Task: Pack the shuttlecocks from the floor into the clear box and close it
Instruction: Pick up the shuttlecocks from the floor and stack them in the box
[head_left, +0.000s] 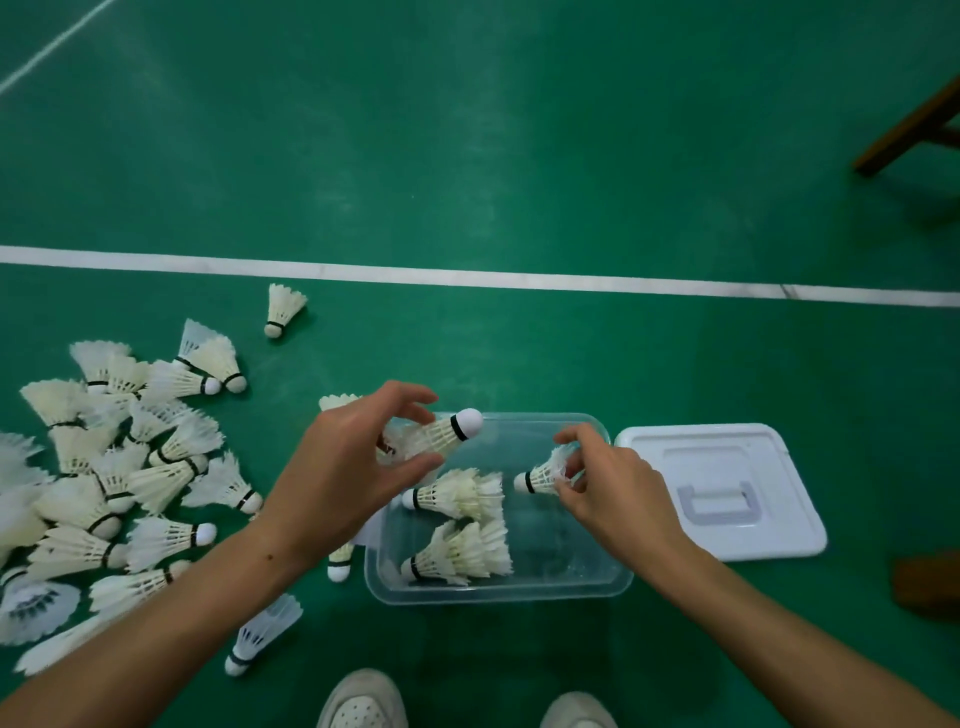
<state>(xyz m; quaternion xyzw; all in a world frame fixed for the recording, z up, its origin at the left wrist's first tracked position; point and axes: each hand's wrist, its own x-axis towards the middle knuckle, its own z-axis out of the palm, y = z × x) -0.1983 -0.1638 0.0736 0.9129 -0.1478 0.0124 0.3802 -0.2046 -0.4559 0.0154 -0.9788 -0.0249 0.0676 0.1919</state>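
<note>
The clear box (618, 574) sits open on the green floor in front of my feet. Two shuttlecocks (457, 493) lie inside it on the left side, corks pointing left. My left hand (348, 467) holds a shuttlecock (441, 434) by its feathers above the box's far left corner, cork pointing right. My right hand (608, 483) pinches the feathers of another shuttlecock (540, 475) over the box's middle, cork pointing left. A pile of several shuttlecocks (119, 478) lies on the floor to the left. The white lid (722, 491) lies flat right of the box.
A lone shuttlecock (283, 309) rests near the white court line (519, 280). Another shuttlecock (262, 636) lies by my left shoe (363, 701). Wooden furniture legs (914, 130) stand at the far right, and a brown object (930, 584) sits at the right edge.
</note>
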